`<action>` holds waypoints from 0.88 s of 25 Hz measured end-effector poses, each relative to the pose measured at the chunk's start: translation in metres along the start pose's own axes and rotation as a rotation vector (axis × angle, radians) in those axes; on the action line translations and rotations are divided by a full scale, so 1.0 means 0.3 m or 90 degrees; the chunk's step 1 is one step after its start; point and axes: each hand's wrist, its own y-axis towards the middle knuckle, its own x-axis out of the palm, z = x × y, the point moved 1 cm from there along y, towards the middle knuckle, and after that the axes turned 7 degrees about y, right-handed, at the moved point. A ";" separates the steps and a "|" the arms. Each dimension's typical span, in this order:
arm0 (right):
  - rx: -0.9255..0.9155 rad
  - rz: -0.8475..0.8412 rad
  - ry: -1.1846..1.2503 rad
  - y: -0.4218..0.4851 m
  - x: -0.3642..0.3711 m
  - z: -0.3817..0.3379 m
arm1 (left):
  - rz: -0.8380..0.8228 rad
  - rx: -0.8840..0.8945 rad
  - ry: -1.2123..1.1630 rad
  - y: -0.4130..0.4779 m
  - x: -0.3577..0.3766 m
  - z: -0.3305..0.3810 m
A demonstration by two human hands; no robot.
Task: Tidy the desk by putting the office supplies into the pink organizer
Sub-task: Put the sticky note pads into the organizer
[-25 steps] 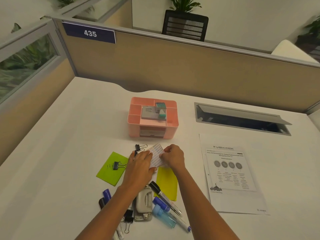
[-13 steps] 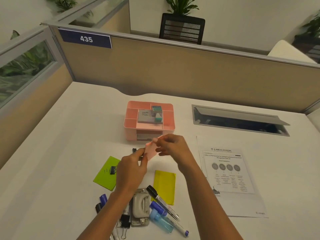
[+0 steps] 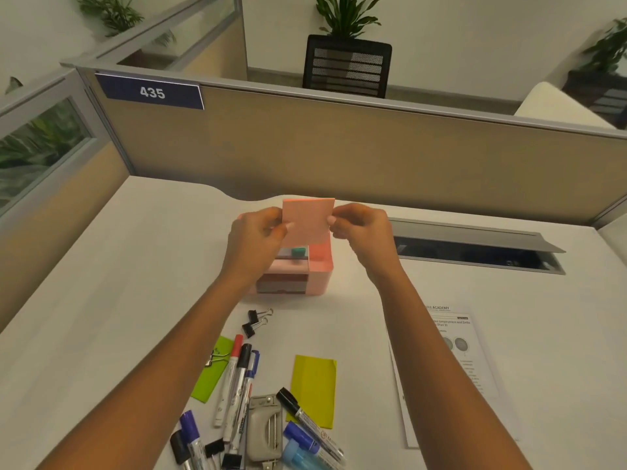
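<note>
A pink sticky-note pad (image 3: 307,220) is held upright above the pink organizer (image 3: 320,262), which it partly hides. My left hand (image 3: 256,240) pinches the pad's left edge and my right hand (image 3: 361,228) pinches its right edge. Inside the organizer a teal eraser (image 3: 299,251) and a grey box show below the pad. On the desk nearer me lie two black binder clips (image 3: 257,322), several markers (image 3: 237,378), a grey hole punch (image 3: 264,429), a yellow note pad (image 3: 314,390) and a green note pad (image 3: 212,373) with a clip on it.
A printed sheet (image 3: 454,368) lies at the right under my right forearm. A grey cable hatch (image 3: 475,245) stands open behind it. The beige partition (image 3: 339,147) closes the back and left of the white desk (image 3: 118,283).
Both hands lifted the pink pad from the desk surface and carried it up and away, to above the organizer. The view shifted closer to the organizer.
</note>
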 end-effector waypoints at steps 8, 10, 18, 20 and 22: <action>-0.041 0.037 -0.035 0.227 0.021 -0.016 | 0.078 0.022 0.037 0.256 0.053 0.013; -0.035 0.033 -0.070 0.272 0.030 0.012 | 0.074 0.009 0.056 0.293 0.077 -0.006; 0.019 0.006 -0.132 0.325 0.058 0.158 | -0.001 -0.060 0.151 0.334 0.152 -0.130; 0.042 0.001 -0.157 0.324 0.068 0.180 | -0.026 -0.077 0.172 0.339 0.156 -0.150; 0.061 -0.006 -0.176 0.323 0.077 0.198 | -0.050 -0.085 0.195 0.339 0.158 -0.168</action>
